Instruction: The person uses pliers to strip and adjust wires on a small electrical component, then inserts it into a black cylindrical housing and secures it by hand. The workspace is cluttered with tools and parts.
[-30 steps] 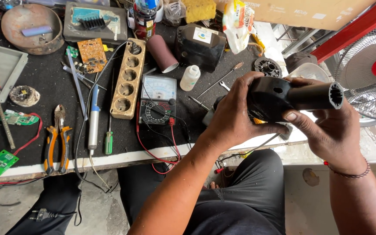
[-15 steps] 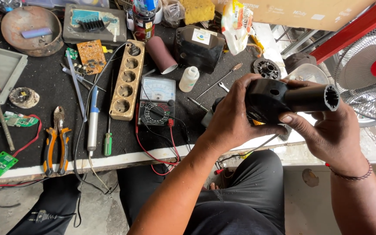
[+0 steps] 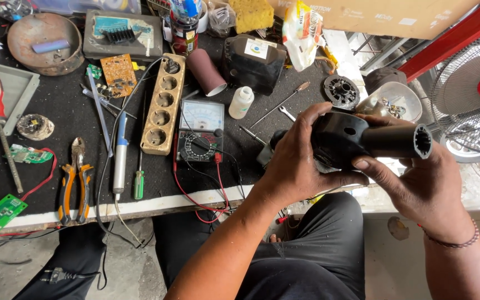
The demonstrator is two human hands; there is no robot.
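Black plastic fills both our hands: the black housing [image 3: 362, 141], a rounded body with a tube-like snout ending in a toothed opening, is held in the air just past the near edge of the workbench [image 3: 73, 111], above our lap. Our left hand [image 3: 295, 161] is wrapped closed around the rounded back of the body, fingers over the top and thumb underneath. Our right hand [image 3: 423, 189] is closed on it from below and the side, thumb pressed along the snout's underside.

To do this well, we judge that the left hand should hold the body firm while the right does the finer turning or pulling, so the shell does not twist unevenly. We cannot see the seam or any screws from here, so tilting the piece toward us would help before forcing anything. Working over the bench rather than the lap seems wiser, since a small part could drop to the floor. Close by on the bench lie a screwdriver [image 3: 276, 105], a small white bottle [image 3: 241, 102] and the analogue multimeter [image 3: 200, 130] with its red leads
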